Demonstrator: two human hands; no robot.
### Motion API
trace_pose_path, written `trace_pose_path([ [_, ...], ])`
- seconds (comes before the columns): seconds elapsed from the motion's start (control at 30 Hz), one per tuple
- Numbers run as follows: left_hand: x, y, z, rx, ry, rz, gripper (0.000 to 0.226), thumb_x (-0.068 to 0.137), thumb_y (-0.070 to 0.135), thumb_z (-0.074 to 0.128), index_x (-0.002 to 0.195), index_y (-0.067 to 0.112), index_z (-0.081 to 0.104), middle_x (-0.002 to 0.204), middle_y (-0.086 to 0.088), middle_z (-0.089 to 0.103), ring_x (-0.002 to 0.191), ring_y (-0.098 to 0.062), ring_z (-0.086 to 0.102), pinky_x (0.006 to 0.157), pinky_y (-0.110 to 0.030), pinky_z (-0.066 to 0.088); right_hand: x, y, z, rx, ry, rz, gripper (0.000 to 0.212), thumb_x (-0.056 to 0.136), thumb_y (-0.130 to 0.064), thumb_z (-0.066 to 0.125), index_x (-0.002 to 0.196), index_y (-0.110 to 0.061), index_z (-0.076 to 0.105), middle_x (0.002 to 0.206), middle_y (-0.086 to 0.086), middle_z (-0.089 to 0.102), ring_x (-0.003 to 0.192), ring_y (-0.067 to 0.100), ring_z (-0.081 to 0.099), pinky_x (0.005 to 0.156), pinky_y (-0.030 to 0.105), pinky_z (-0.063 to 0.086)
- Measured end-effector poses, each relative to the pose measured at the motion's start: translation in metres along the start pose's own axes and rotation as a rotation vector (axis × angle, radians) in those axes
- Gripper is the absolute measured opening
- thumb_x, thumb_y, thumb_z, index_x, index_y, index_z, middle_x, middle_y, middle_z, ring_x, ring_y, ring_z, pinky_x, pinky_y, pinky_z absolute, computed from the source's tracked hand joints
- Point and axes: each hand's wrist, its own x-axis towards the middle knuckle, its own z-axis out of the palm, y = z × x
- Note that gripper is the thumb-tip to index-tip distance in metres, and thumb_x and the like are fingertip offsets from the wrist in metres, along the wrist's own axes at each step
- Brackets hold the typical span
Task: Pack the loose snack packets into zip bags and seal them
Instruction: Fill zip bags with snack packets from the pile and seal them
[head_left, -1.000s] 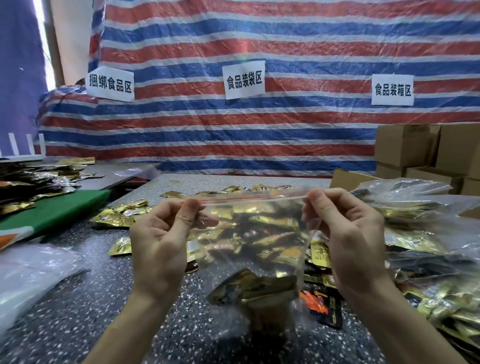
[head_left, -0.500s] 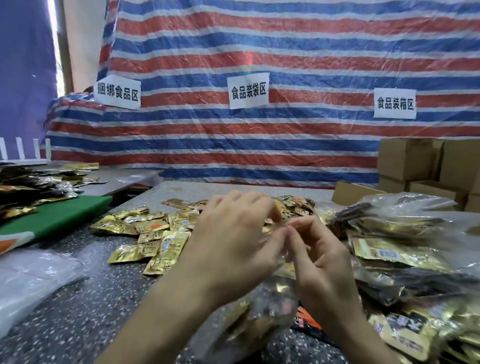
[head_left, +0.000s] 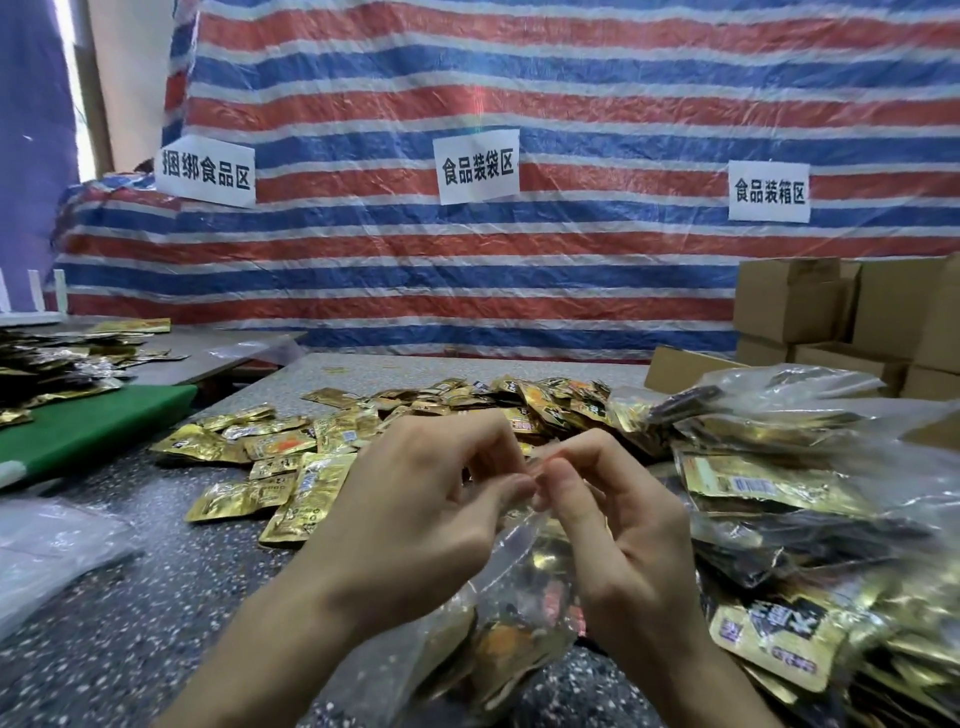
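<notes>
A clear zip bag with gold and black snack packets inside hangs between my hands over the speckled table. My left hand and my right hand meet at the bag's top edge, fingertips pinching the zip strip close together. Loose gold snack packets lie spread on the table behind and to the left of my hands. The bag's mouth is hidden behind my fingers.
Filled clear bags pile up at the right. Cardboard boxes stand at the back right. A green board and more packets sit at the left, with empty plastic bags at the near left. A striped tarp with paper signs hangs behind.
One second ago my hands held the bag's top stretched wide and raised. They have since come together at the middle of the zip strip and lowered the bag.
</notes>
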Motion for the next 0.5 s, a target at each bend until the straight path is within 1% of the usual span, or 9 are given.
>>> trace_pose_path([
  [0.07, -0.002, -0.001, 0.0, -0.02, -0.018, -0.012, 0.016, 0.083, 0.038, 0.065, 0.077, 0.024, 0.069, 0.068, 0.013, 0.068, 0.066, -0.009, 0.064, 0.057, -0.033, 0.05, 0.0, 0.0, 0.0, 0.005, 0.02, -0.007, 0.016, 0.095, -0.012, 0.055, 0.084, -0.017, 0.064, 0.078, -0.007, 0.066, 0.071, 0.006, 0.062, 0.064, 0.011, 0.045],
  [0.13, -0.004, -0.005, -0.001, -0.05, -0.056, -0.045, 0.019, 0.088, 0.043, 0.066, 0.081, 0.026, 0.069, 0.07, 0.012, 0.068, 0.068, -0.011, 0.065, 0.06, -0.038, 0.051, 0.0, 0.002, 0.001, 0.005, 0.063, -0.006, 0.017, 0.095, -0.012, 0.055, 0.082, -0.018, 0.064, 0.076, -0.009, 0.066, 0.07, 0.007, 0.063, 0.064, 0.013, 0.046],
  [0.2, -0.008, -0.008, -0.002, -0.041, -0.077, -0.074, 0.018, 0.09, 0.042, 0.066, 0.081, 0.027, 0.069, 0.071, 0.011, 0.067, 0.068, -0.012, 0.062, 0.062, -0.042, 0.051, -0.001, 0.006, 0.001, 0.013, 0.111, 0.028, 0.016, 0.095, -0.017, 0.055, 0.082, -0.021, 0.064, 0.076, -0.006, 0.066, 0.069, 0.013, 0.063, 0.063, 0.023, 0.05],
  [0.23, -0.009, -0.01, -0.002, -0.033, -0.081, -0.085, 0.015, 0.089, 0.038, 0.068, 0.08, 0.027, 0.069, 0.071, 0.011, 0.067, 0.068, -0.012, 0.062, 0.063, -0.044, 0.051, -0.002, 0.007, 0.001, 0.036, 0.123, 0.058, 0.016, 0.094, -0.02, 0.055, 0.081, -0.022, 0.064, 0.077, -0.002, 0.067, 0.069, 0.015, 0.064, 0.062, 0.028, 0.052],
  [0.27, -0.011, -0.011, -0.002, -0.033, -0.081, -0.091, 0.012, 0.09, 0.034, 0.069, 0.08, 0.026, 0.069, 0.071, 0.011, 0.067, 0.068, -0.012, 0.062, 0.063, -0.044, 0.051, -0.002, 0.007, 0.001, 0.084, 0.116, 0.087, 0.015, 0.094, -0.022, 0.056, 0.081, -0.021, 0.065, 0.078, 0.002, 0.067, 0.07, 0.017, 0.064, 0.062, 0.031, 0.053],
  [0.33, -0.012, -0.012, -0.002, -0.045, -0.067, -0.086, 0.011, 0.088, 0.03, 0.07, 0.078, 0.024, 0.07, 0.07, 0.013, 0.067, 0.069, -0.011, 0.062, 0.063, -0.038, 0.052, -0.002, 0.005, -0.002, 0.22, 0.049, 0.133, 0.016, 0.089, -0.027, 0.065, 0.079, -0.015, 0.067, 0.073, 0.005, 0.066, 0.067, 0.014, 0.063, 0.061, 0.025, 0.051],
  [0.4, -0.012, -0.012, -0.003, -0.055, -0.041, -0.064, 0.011, 0.084, 0.027, 0.07, 0.074, 0.022, 0.07, 0.067, 0.015, 0.065, 0.067, -0.01, 0.061, 0.058, -0.025, 0.047, -0.001, 0.006, -0.006, 0.302, -0.069, 0.178, 0.022, 0.082, -0.032, 0.069, 0.08, -0.011, 0.071, 0.075, 0.008, 0.068, 0.067, 0.017, 0.063, 0.062, 0.023, 0.051],
  [0.43, -0.011, -0.012, -0.003, -0.061, -0.036, -0.061, 0.012, 0.084, 0.025, 0.07, 0.073, 0.022, 0.071, 0.066, 0.015, 0.065, 0.067, -0.009, 0.06, 0.056, -0.021, 0.044, 0.0, 0.007, -0.007, 0.301, -0.116, 0.195, 0.023, 0.08, -0.034, 0.07, 0.081, -0.011, 0.073, 0.077, 0.01, 0.07, 0.068, 0.024, 0.064, 0.063, 0.026, 0.052],
  [0.5, -0.011, -0.012, -0.005, -0.061, -0.062, -0.08, 0.013, 0.087, 0.025, 0.071, 0.075, 0.023, 0.073, 0.068, 0.015, 0.067, 0.069, -0.01, 0.062, 0.057, -0.026, 0.046, 0.001, 0.01, -0.007, 0.249, -0.131, 0.183, 0.022, 0.079, -0.035, 0.071, 0.079, -0.013, 0.074, 0.08, 0.014, 0.07, 0.073, 0.036, 0.064, 0.066, 0.038, 0.052],
])
